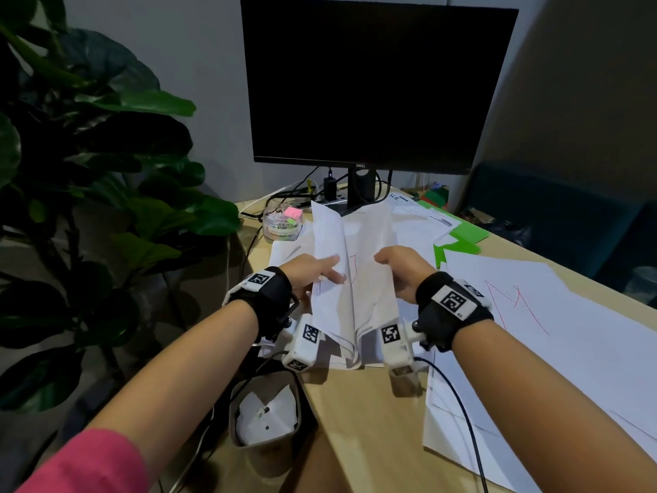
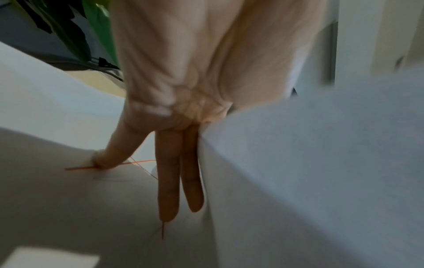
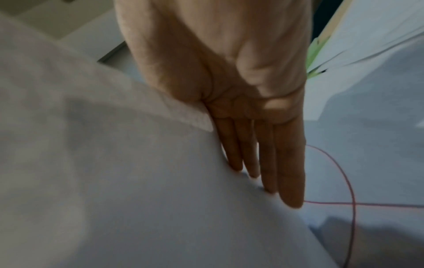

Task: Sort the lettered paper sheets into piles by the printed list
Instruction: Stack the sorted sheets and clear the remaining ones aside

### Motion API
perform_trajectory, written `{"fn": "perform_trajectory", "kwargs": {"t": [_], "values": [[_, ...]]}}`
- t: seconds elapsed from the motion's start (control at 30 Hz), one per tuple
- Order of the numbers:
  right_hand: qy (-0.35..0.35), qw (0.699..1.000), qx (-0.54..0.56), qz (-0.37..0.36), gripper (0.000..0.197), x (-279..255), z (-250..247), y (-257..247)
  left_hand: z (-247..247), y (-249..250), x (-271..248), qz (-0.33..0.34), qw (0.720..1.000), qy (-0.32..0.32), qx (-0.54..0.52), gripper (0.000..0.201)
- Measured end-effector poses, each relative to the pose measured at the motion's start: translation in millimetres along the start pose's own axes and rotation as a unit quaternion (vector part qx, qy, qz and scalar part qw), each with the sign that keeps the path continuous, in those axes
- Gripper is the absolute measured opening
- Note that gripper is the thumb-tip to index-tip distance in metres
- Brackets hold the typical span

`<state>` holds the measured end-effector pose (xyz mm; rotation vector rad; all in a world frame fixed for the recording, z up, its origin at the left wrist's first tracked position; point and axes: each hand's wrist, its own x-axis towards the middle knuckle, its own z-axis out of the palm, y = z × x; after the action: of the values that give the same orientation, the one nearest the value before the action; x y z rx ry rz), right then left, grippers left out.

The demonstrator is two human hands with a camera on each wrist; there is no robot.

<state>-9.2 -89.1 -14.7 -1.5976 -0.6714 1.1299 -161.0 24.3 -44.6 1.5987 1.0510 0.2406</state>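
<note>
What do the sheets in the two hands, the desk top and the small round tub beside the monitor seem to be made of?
Sheets: thin matte white paper; they curl and crease between the left hand and right hand.
Desk top: pale wood-look board, smooth, probably laminate.
Tub: clear glossy plastic, contents showing through.

Matt, creased white paper sheets (image 1: 355,272); smooth pale wood-look desk (image 1: 373,421); glossy black monitor screen (image 1: 377,83); clear plastic tub (image 1: 282,224).
</note>
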Motion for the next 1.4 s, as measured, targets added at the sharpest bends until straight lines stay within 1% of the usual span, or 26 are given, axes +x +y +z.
{"fn": "perform_trajectory", "kwargs": {"t": [0.07,0.1,0.2,0.3,0.37,0.4,0.43,0.47,0.53,0.57,0.6,0.67,0.7,0.77,0.83,0.9,0.97,1.03,1.07,1.1,1.13,1.2,1.23,1.3,1.33,1.4], "values": [[-0.021,0.999,0.031,0.019,0.031,2,-7,4,4,3,-7,-0.023,0.999,-0.017,-0.042,0.072],[-0.037,0.998,0.044,0.026,0.032,3,-8,6,8,6,-10,-0.028,0.999,-0.017,-0.041,0.076],[-0.082,0.995,0.047,0.033,0.040,5,-3,14,19,14,-13,0.000,1.000,-0.001,-0.018,0.073],[-0.075,0.997,0.018,0.028,0.033,3,1,15,21,14,-14,0.013,1.000,0.005,-0.010,0.066],[-0.042,0.997,-0.052,0.026,0.024,0,-1,9,15,8,-11,0.020,1.000,0.019,0.006,0.064],[-0.012,0.992,-0.126,0.026,0.017,-1,-5,6,11,4,-9,0.020,0.999,0.027,0.010,0.067],[0.018,0.974,-0.224,0.025,0.013,-2,-10,2,7,-1,-6,0.018,0.999,0.031,0.005,0.068],[0.044,0.955,-0.293,0.025,0.010,-5,-16,-1,3,-5,-4,0.020,0.999,0.033,-0.005,0.066],[0.071,0.931,-0.357,0.033,0.005,-6,-32,-4,-5,-10,-6,0.028,0.999,0.036,-0.027,0.062],[0.063,0.916,-0.394,0.034,0.002,-6,-40,-3,-8,-8,-13,0.033,0.998,0.034,-0.043,0.062],[0.062,0.919,-0.387,0.045,0.005,-5,-47,0,-12,-9,-14,0.038,0.997,0.036,-0.055,0.062],[0.064,0.943,-0.317,0.078,0.011,-7,-58,5,-20,-8,-18,0.040,0.996,0.030,-0.071,0.057],[0.060,0.945,-0.310,0.087,0.011,-8,-61,7,-23,-7,-18,0.040,0.996,0.028,-0.072,0.053],[0.064,0.940,-0.324,0.087,0.013,-6,-64,9,-26,-4,-20,0.041,0.996,0.019,-0.075,0.047],[0.084,0.941,-0.324,0.058,0.017,1,-64,13,-27,0,-21,0.044,0.996,0.009,-0.081,0.039],[0.119,0.929,-0.351,0.018,0.022,10,-64,18,-28,2,-23,0.053,0.995,-0.011,-0.088,0.031],[0.150,0.908,-0.390,-0.010,0.017,14,-61,21,-29,3,-23,0.057,0.994,-0.021,-0.092,0.031],[0.157,0.902,-0.401,-0.009,0.019,13,-57,24,-31,3,-24,0.059,0.995,-0.016,-0.084,0.036],[0.155,0.906,-0.394,0.005,0.022,15,-56,24,-31,3,-24,0.057,0.995,-0.010,-0.079,0.038],[0.137,0.907,-0.397,0.018,0.022,18,-55,24,-31,3,-23,0.051,0.996,-0.002,-0.074,0.037],[0.122,0.914,-0.388,0.017,0.020,19,-53,24,-30,4,-23,0.045,0.997,0.005,-0.065,0.034],[0.094,0.939,-0.330,-0.009,0.009,18,-48,25,-24,8,-25,0.035,0.999,0.011,-0.033,0.027],[0.085,0.951,-0.297,-0.007,0.012,14,-47,24,-21,9,-24,0.034,0.999,0.009,-0.013,0.025],[0.072,0.963,-0.258,0.010,0.031,7,-46,24,-15,14,-22,0.032,0.999,0.009,0.015,0.026],[0.070,0.961,-0.268,0.022,0.040,5,-48,22,-12,18,-23,0.033,0.999,0.011,0.024,0.027],[0.095,0.944,-0.316,0.023,0.060,3,-51,20,-7,27,-27,0.036,0.999,0.021,0.035,0.029]]}}
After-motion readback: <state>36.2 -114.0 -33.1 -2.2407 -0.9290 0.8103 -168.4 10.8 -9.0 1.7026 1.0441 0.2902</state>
